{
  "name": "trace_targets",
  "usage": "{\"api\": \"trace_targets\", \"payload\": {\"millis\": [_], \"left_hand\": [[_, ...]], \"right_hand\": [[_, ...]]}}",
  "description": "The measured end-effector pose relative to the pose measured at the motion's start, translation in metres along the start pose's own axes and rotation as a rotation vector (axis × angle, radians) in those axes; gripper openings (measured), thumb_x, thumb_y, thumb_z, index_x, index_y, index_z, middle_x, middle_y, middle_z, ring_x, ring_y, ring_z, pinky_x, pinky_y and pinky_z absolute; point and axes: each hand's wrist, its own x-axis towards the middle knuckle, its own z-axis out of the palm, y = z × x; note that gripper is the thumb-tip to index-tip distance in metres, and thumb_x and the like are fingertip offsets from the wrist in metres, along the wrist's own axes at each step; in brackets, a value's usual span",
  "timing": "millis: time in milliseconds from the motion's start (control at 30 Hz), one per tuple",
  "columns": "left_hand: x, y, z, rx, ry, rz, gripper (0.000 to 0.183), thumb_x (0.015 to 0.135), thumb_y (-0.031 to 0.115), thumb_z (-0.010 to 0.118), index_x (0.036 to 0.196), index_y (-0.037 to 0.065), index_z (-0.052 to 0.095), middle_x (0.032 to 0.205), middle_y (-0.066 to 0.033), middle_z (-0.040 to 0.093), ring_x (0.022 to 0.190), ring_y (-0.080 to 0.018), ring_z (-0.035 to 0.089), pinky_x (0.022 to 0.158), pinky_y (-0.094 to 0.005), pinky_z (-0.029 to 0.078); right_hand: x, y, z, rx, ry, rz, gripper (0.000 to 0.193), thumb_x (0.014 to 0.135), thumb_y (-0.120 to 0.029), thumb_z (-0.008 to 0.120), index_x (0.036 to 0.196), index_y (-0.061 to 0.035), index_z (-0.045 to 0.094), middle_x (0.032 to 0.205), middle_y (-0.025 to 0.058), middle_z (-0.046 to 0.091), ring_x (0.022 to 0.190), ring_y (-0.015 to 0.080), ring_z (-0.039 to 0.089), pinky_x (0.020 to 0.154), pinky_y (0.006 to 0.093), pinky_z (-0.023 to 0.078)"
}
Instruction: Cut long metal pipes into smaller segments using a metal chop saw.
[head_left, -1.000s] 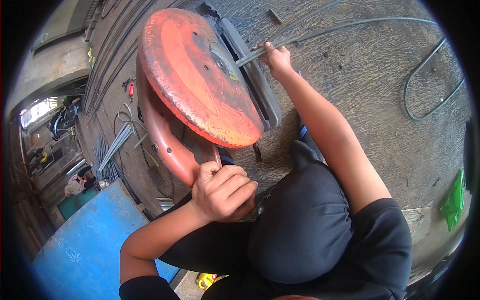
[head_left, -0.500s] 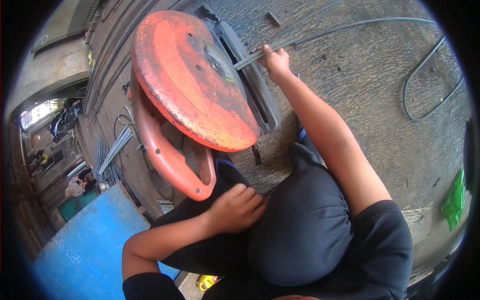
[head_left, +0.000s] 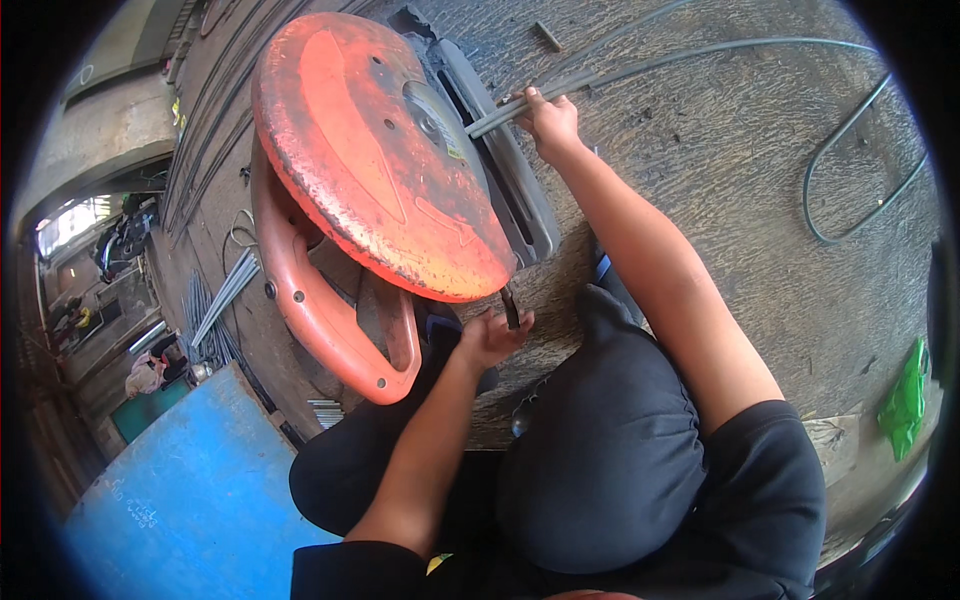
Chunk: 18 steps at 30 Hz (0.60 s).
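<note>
An orange chop saw [head_left: 345,150] with a scuffed blade guard stands in front of me on a dark grey base [head_left: 505,185]. Its orange loop handle [head_left: 335,335] points back toward me. My right hand [head_left: 550,120] is closed around thin grey metal rods [head_left: 492,122], whose near ends lie across the saw's base beside the guard. Just below the guard's lower edge, my left hand [head_left: 492,338] has its fingers curled about a small black crank handle [head_left: 511,306]. Part of that grip is hard to make out.
Long rods [head_left: 740,42] run to the right over the rough floor, with a bent loop [head_left: 820,200] at far right. A short rod piece [head_left: 547,37] lies beyond the saw. Bundled rods [head_left: 225,295], a blue panel [head_left: 190,490] and a green bag [head_left: 903,405] lie around me.
My left hand has moved forward from beside my knee to the black crank handle. The saw sits slightly further left in view. My right hand stays on the rods.
</note>
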Motion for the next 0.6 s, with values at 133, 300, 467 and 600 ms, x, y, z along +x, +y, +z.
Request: {"api": "trace_targets", "payload": {"millis": [133,300,467,600], "left_hand": [[0.021,-0.013,0.006,-0.449,-0.104,-0.080,0.038,0.095,0.025,0.035,0.120,-0.002,0.043,0.113,-0.0177,0.057,0.101,-0.0295,0.058,0.087,-0.0409,0.045],[0.025,-0.019,0.008,-0.352,-0.222,0.152,0.026,0.091,0.012,0.041,0.109,0.000,0.054,0.115,-0.0117,0.058,0.113,-0.0250,0.053,0.088,-0.0401,0.045],[0.021,-0.014,-0.007,-0.295,-0.220,0.337,0.023,0.091,0.012,0.044,0.107,0.002,0.057,0.102,-0.0074,0.062,0.097,-0.0215,0.058,0.086,-0.0378,0.043],[0.014,-0.024,-0.017,-0.221,-0.052,0.546,0.022,0.091,0.021,0.049,0.100,0.005,0.061,0.077,-0.0024,0.062,0.082,-0.0185,0.059,0.079,-0.0368,0.042]], "right_hand": [[0.002,0.003,-0.002,-0.026,0.003,-0.005,0.014,0.092,-0.012,0.054,0.093,0.0017,0.050,0.090,0.0145,0.064,0.081,0.0244,0.065,0.068,0.0352,0.057],[0.004,0.004,-0.003,-0.036,0.002,-0.009,0.015,0.092,-0.012,0.054,0.093,0.0022,0.048,0.090,0.0148,0.064,0.079,0.0241,0.066,0.065,0.0339,0.057],[0.007,0.007,-0.005,-0.028,-0.015,-0.003,0.017,0.091,-0.013,0.055,0.092,0.0019,0.046,0.090,0.0150,0.064,0.079,0.0242,0.066,0.065,0.0332,0.057],[0.010,0.009,-0.006,-0.044,-0.009,-0.023,0.016,0.092,-0.013,0.054,0.093,0.0017,0.047,0.091,0.0141,0.064,0.077,0.0234,0.066,0.064,0.0330,0.057]]}}
